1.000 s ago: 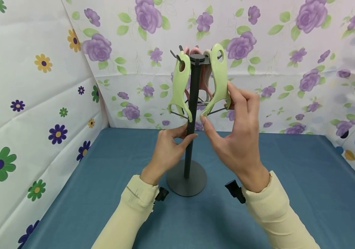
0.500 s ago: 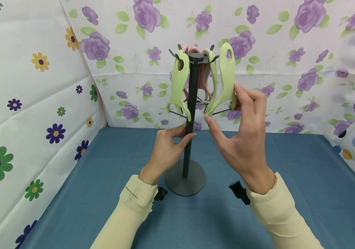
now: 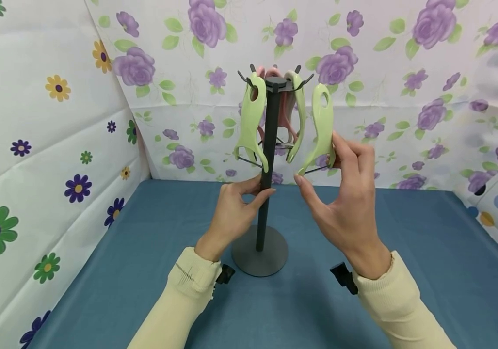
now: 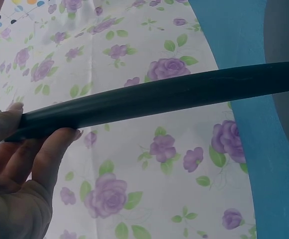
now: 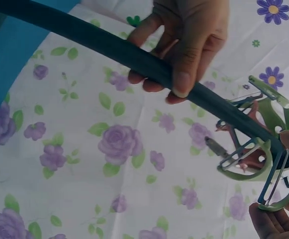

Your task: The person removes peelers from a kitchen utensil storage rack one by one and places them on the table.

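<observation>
Since a second ago the right hand [image 3: 346, 194] has drawn one green peeler [image 3: 322, 127] off its hook and away to the right of the rack, so that the tool now hangs free in the air, just beside the hooks rather than on them. That hand pinches the peeler's lower end, near the blade, between thumb and fingertips, the hole of the handle pointing upward. The left hand [image 3: 235, 211] has stayed where it was, thumb and fingers curled round the dark pole [image 3: 267, 160] of the stand at about mid-height (the left wrist view shows the fingers wrapped on the pole from below). The stand's round base [image 3: 259, 259] sits on the blue tabletop [image 3: 406, 271], between the two cream sleeves. On the hooks at the top hang another green peeler [image 3: 250, 121] to the left of the pole, a further green one [image 3: 297, 118] just right of it, and pink ones [image 3: 287, 114] behind, partly hidden. Flowered sheets [image 3: 56, 121] wall in the tabletop on three sides.
</observation>
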Demonstrator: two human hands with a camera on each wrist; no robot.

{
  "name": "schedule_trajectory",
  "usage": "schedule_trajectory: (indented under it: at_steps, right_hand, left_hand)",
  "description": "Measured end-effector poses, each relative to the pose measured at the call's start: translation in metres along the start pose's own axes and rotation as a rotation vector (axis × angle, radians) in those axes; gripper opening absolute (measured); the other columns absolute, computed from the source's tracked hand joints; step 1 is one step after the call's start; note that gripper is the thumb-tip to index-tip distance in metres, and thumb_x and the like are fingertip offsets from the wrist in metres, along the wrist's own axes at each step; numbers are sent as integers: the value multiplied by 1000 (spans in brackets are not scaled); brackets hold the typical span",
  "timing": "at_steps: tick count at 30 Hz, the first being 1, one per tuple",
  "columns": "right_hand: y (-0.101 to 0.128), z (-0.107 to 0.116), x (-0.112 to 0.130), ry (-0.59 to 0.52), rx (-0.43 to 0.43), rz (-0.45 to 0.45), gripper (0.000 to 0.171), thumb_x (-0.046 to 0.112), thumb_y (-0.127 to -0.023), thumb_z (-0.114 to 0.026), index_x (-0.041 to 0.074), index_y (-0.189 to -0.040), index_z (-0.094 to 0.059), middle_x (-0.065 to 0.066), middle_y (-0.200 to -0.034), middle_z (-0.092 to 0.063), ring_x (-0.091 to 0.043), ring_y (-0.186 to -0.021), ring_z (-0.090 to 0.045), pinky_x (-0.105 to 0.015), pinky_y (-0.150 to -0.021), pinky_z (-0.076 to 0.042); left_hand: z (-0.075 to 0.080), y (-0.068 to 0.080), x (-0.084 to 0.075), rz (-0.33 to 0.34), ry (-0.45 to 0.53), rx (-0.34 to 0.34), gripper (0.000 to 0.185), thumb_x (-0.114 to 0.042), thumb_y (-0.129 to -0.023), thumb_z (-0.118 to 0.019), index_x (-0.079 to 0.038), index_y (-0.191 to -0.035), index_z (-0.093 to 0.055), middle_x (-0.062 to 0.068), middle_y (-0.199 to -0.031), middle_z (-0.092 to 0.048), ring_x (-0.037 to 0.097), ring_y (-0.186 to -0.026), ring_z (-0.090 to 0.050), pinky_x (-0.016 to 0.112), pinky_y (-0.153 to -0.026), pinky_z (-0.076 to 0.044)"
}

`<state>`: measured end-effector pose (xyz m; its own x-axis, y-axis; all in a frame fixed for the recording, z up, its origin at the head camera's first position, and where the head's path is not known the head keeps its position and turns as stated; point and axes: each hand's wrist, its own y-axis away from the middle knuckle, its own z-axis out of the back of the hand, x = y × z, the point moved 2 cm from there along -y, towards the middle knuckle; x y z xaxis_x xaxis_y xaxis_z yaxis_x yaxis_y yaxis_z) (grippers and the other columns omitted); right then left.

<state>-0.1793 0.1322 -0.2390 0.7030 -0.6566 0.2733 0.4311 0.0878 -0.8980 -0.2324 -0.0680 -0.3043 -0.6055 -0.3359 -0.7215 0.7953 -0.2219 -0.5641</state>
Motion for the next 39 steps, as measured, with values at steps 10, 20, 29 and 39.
schedule_trajectory:
  at_steps: [10, 20, 29, 39]
  right_hand:
    - [12, 1, -12, 11, 36, -43, 83, 14, -86, -83, 6, -156, -40, -31, -128, -45, -38, -104, -49, -41, -90, -42]
    - [20, 1, -20, 20, 49, -55, 84, 13, -86, -83, 7, -157, -39, -29, -129, -45, -36, -104, -49, -40, -89, -41]
    - [27, 2, -32, 64, 70, -95, 83, 16, -87, -83, 6, -156, -40, -28, -124, -45, -35, -100, -47, -38, -86, -39]
    - [34, 3, -42, 91, 88, -116, 82, 15, -87, -82, 6, -157, -39, -28, -123, -44, -34, -98, -44, -41, -83, -37]
  left_hand:
    - [0, 1, 0, 20, -6, 0, 34, -25, -99, -70, -16, -132, -70, 3, -110, -79, 12, -97, -75, 32, -83, -62]
    - [0, 2, 0, 26, 8, 1, 35, -27, -99, -70, -17, -132, -70, 1, -112, -79, 9, -98, -74, 29, -84, -62]
    - [-1, 1, 0, 15, 14, -11, 34, -25, -99, -70, -14, -132, -70, 4, -109, -79, 11, -95, -75, 30, -82, -62]
    - [-1, 1, 1, 27, 20, -9, 35, -26, -99, -70, -16, -132, -70, 3, -109, -79, 10, -97, -75, 30, -83, -63]
